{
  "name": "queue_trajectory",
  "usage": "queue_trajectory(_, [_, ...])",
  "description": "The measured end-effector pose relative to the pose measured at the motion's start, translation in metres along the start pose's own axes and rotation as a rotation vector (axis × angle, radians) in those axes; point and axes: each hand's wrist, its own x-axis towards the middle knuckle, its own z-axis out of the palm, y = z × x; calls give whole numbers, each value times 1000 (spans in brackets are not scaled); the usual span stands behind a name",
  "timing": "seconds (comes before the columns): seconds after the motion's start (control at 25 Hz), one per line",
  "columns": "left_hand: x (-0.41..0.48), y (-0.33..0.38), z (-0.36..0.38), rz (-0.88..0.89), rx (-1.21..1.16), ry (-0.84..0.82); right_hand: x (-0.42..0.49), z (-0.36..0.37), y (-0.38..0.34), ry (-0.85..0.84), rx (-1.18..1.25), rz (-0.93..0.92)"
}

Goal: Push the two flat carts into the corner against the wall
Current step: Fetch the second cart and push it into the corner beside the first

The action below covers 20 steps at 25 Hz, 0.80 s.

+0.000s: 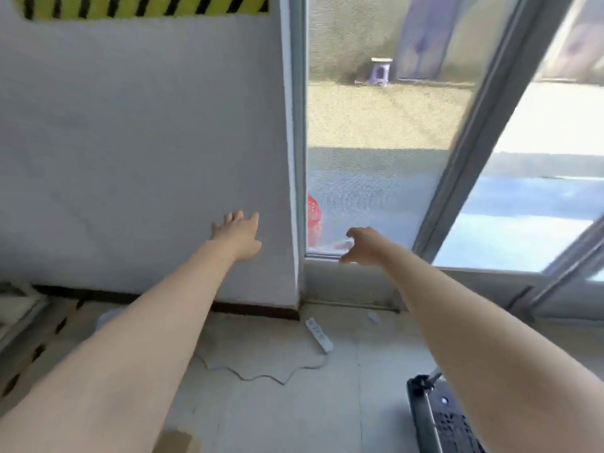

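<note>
One black flat cart point(441, 420) shows only its front corner at the bottom right, under my right forearm; a second cart is not in view. Both my arms reach forward toward the corner where the grey wall point(140, 152) meets the window frame point(295, 158). My left hand point(238, 235) is held out in front of the wall with fingers spread, holding nothing. My right hand point(362, 245) hangs loosely in front of the window's lower edge, fingers curled downward and empty. Neither hand touches the cart.
A white power strip point(319, 335) with its cable lies on the floor near the corner. A small white object point(373, 317) sits by the window sill. Yellow-black hazard tape point(143, 6) runs along the wall top. Striped tape marks the floor at left.
</note>
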Motion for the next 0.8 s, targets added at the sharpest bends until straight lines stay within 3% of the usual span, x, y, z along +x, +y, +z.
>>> queue_trajectory(0.2, [59,135,-13,609,86,-16,-54,-27,73,159,178,405])
queue_trajectory(0.44, [-2,301,29,1164,158,-55,-182,5,189,240,317,967])
queue_trajectory(0.56, [-36,353,58,1313,201,-119,-219,35,224,171,418,1131])
queue_trajectory(0.8, [-38,411,125,1392,419,-236,-207,103,262,209,720,1196])
